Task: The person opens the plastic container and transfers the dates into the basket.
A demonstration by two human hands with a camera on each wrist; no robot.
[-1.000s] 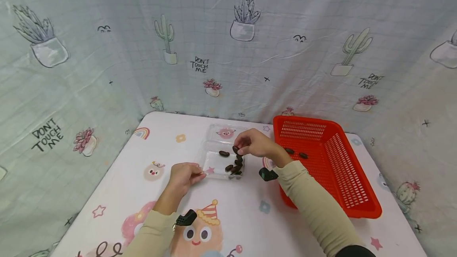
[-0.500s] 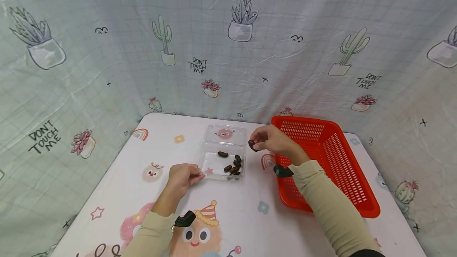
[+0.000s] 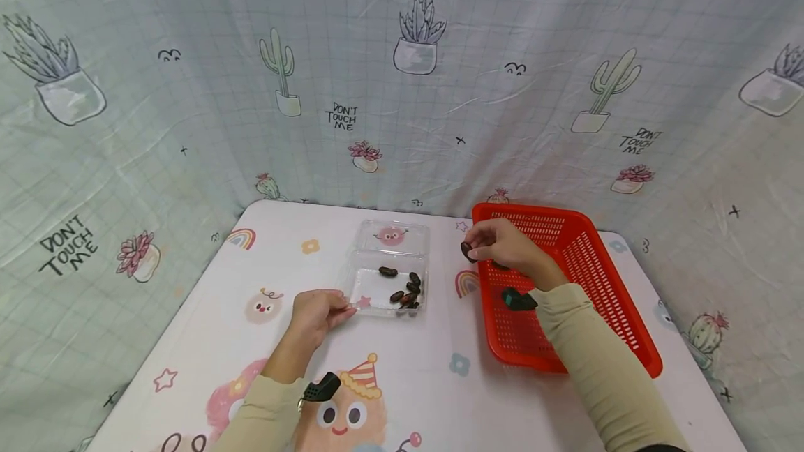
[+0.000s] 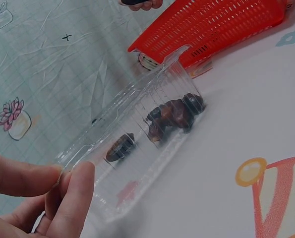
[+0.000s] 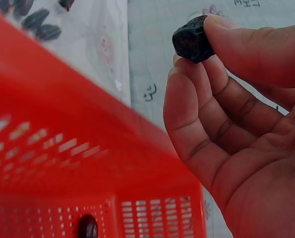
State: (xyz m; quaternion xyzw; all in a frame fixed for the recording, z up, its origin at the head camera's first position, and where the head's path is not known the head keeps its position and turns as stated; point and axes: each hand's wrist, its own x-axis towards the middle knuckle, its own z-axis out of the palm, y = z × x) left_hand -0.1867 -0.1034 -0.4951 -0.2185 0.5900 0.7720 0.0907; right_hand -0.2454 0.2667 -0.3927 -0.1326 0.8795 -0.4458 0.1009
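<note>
My right hand [image 3: 507, 246] pinches a dark, wrinkled date [image 5: 192, 40] between thumb and fingertips, at the left rim of the red basket [image 3: 537, 211]. My left hand [image 3: 316, 316] grips the front left corner of a clear plastic box [image 4: 110, 198] between thumb and fingers. Several dates [image 4: 169, 116] cluster along the box's right side. A single date [image 3: 387, 271] lies apart, near the back of the box. Inside the basket, another date [image 5: 88, 228] shows in the right wrist view; my right hand and forearm hide part of the basket floor.
The box's clear lid [image 3: 394, 237] is folded back on the far side. A white tablecloth [image 3: 433, 382] with cartoon prints covers the table. Behind it hangs a cactus-print curtain [image 3: 352, 180]. The basket's perforated walls rise on the table's right.
My right hand has lifted a date from the box and carried it right to the basket's rim. My left hand stays at the box's corner. The head view has shifted slightly.
</note>
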